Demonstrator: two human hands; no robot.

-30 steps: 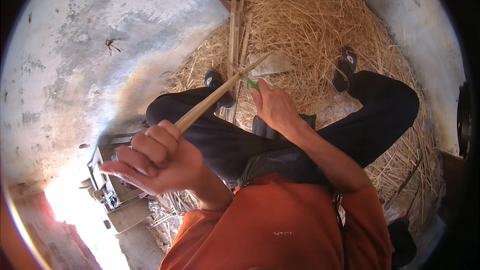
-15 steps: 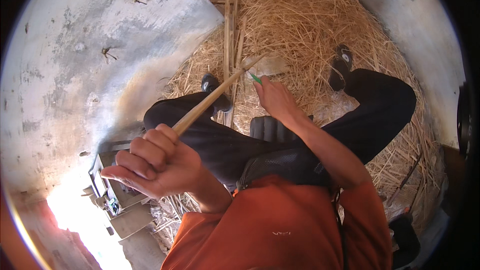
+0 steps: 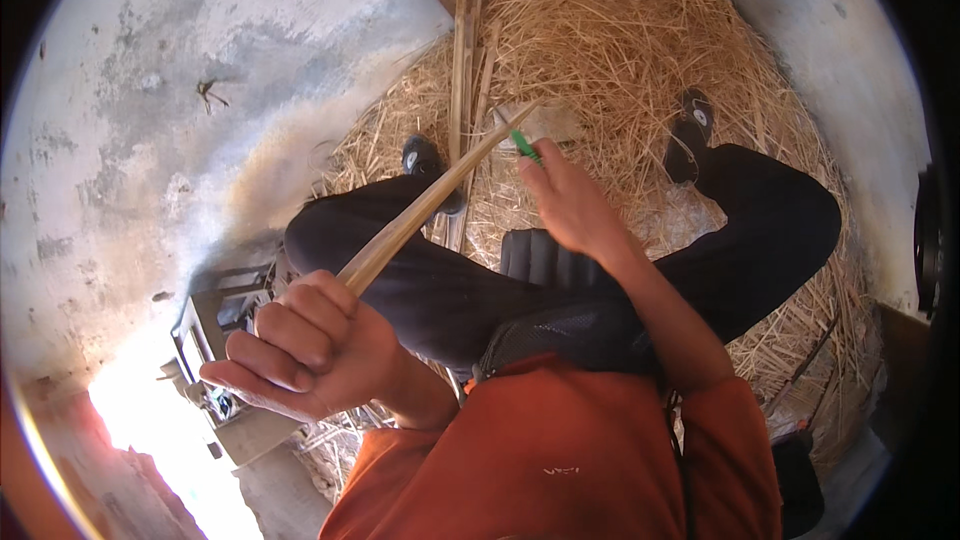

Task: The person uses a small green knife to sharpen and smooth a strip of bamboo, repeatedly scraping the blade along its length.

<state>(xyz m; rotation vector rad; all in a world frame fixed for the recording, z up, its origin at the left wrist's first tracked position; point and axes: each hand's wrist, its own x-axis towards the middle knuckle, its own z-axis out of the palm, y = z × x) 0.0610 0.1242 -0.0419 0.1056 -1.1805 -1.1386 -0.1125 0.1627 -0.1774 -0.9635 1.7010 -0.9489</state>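
A long pale strip of split bamboo or wood [image 3: 425,208] slants up and away from my left hand [image 3: 310,340], whose fingers are wrapped round its near end. The strip narrows to a pointed far tip. Close to that tip, my right hand [image 3: 572,198] grips a green-handled knife [image 3: 525,146]. Its short blade shows as a thin dark piece beside the strip's far end; whether it touches the strip I cannot tell. Part of the handle is hidden in my right fist.
Straw-like shavings [image 3: 610,30] cover the floor ahead and between my legs. Several long strips [image 3: 459,70] lie beyond my left foot. A pale flat block [image 3: 550,125] sits under the strip's tip. Stained walls [image 3: 230,90] stand on both sides, with a small grey stand [image 3: 205,320] at left.
My right hand has shifted slightly right and the knife has turned, so more of its green handle shows. The left hand keeps its hold on the strip, nearly in place.
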